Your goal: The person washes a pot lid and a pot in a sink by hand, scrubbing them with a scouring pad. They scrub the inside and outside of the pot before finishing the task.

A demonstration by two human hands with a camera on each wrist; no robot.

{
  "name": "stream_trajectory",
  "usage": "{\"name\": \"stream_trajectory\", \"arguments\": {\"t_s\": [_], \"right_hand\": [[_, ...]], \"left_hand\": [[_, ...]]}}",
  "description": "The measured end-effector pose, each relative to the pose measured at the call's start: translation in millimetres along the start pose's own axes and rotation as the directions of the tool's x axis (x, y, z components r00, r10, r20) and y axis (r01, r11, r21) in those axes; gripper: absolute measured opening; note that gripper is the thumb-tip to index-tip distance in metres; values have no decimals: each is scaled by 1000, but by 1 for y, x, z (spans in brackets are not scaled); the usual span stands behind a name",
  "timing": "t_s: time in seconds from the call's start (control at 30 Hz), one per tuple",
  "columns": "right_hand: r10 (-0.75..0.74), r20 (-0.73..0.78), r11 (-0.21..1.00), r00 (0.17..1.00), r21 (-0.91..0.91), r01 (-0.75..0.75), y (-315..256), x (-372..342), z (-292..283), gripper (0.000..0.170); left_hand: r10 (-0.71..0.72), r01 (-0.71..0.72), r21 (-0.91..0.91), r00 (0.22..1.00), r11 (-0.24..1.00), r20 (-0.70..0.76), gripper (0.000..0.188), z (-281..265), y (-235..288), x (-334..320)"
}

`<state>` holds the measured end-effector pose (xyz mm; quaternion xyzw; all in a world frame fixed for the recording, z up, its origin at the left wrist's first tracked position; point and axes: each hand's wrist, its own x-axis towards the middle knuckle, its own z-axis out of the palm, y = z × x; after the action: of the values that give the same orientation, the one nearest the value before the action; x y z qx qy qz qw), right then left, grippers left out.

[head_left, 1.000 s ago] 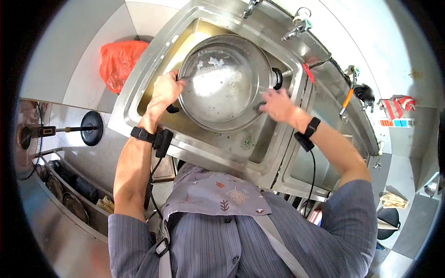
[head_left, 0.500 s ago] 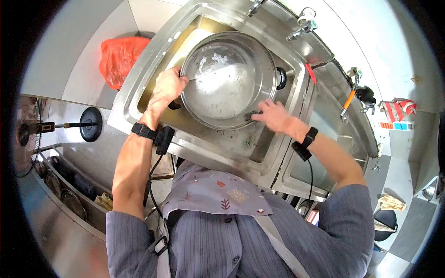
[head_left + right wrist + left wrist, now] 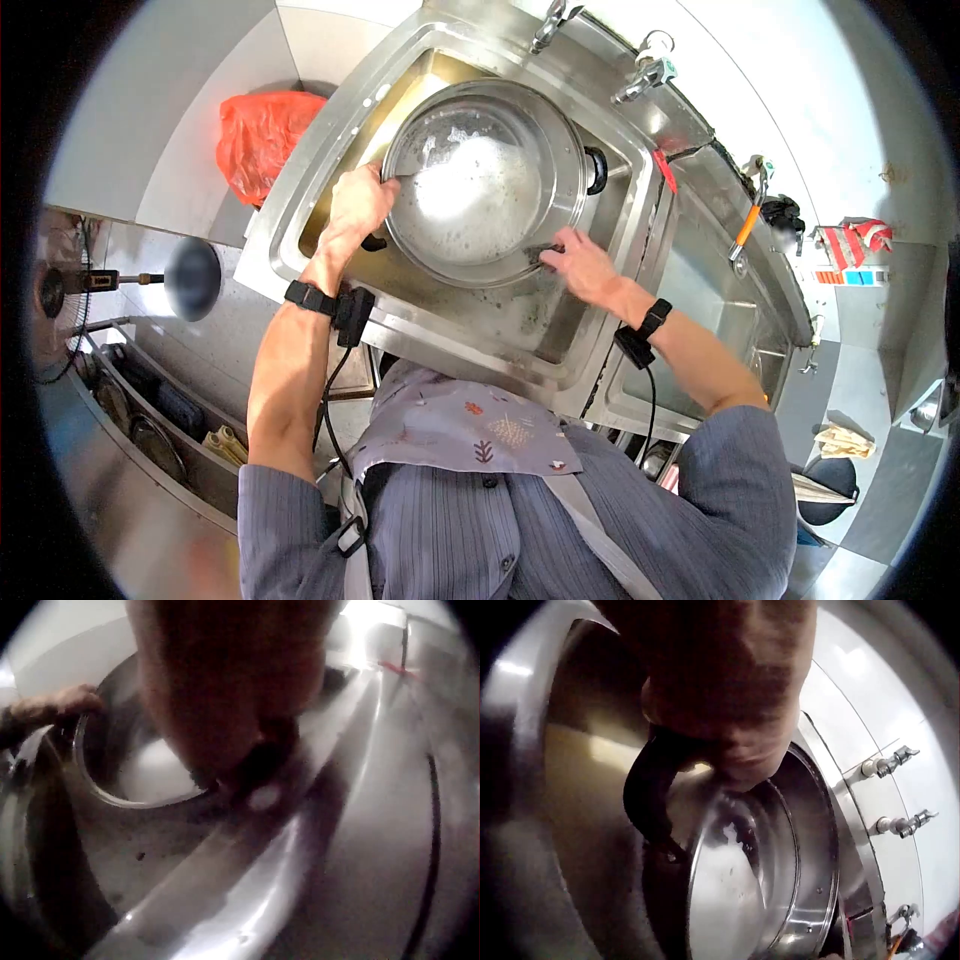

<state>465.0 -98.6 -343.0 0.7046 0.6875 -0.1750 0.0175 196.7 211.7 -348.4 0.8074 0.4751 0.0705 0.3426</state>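
Honestly can't tell what the dark thing (image 3: 541,252) pinched in the right hand (image 3: 584,269) is, way too small, and shadow swallows those fingertips in the right wrist view. Left hand (image 3: 361,207) has some fingers hidden at the rim of the pot (image 3: 567,165), which gets chopped by the left wrist view's bottom edge. That black disc (image 3: 194,280) off left? Total blur.

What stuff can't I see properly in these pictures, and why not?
- Fingers of the left hand: left wrist view; the hand itself hides most of them.
- Dark thing at the right hand: too small to name in the head view; hand and shadow hide it in the right wrist view.
- Underside of the pot: head view; the pot covers it.
- Black round thing: head view; blurred.
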Motion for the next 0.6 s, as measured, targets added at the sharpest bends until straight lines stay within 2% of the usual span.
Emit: {"name": "stream_trajectory", "arguments": {"t_s": [0.07, 0.13, 0.2, 0.23, 0.3, 0.43, 0.5, 0.53, 0.6], "right_hand": [[41, 27, 954, 999, -297, -31, 19, 5, -16, 37], [50, -38, 937, 998, -343, -60, 39, 21, -40, 34], [145, -79, 867, 986, -471, -165, 52, 46, -72, 30], [140, -89, 865, 986, -474, -165, 60, 58, -80, 30], [-28, -216, 831, 976, -547, -97, 72, 78, -90, 27], [2, -240, 872, 971, -474, -119, 72, 89, -92, 28], [163, -238, 895, 958, -372, -245, 72, 78, -69, 32], [168, -237, 897, 957, -367, -248, 64, 71, -52, 32], [440, -142, 841, 886, -281, -463, 46, 71, -33, 29]], "left_hand": [[12, -12, -1, 1000, 1000, -1, 34, 1, -1, 0], [56, -56, 36, 998, 998, 19, 32, 0, -4, 1], [76, -76, 19, 997, 997, 21, 31, -4, -2, 0], [75, -75, 13, 997, 997, 10, 31, -1, -4, 1], [67, -67, 17, 998, 998, 9, 31, 6, -10, 3], [75, -73, 44, 996, 996, -41, 34, 6, -11, 2], [81, -80, 17, 994, 997, -78, 34, 6, -9, -1], [82, -81, 21, 994, 996, -72, 34, 9, -10, -4], [31, -28, 32, 994, 999, -104, 33, 12, -8, 1]]}}
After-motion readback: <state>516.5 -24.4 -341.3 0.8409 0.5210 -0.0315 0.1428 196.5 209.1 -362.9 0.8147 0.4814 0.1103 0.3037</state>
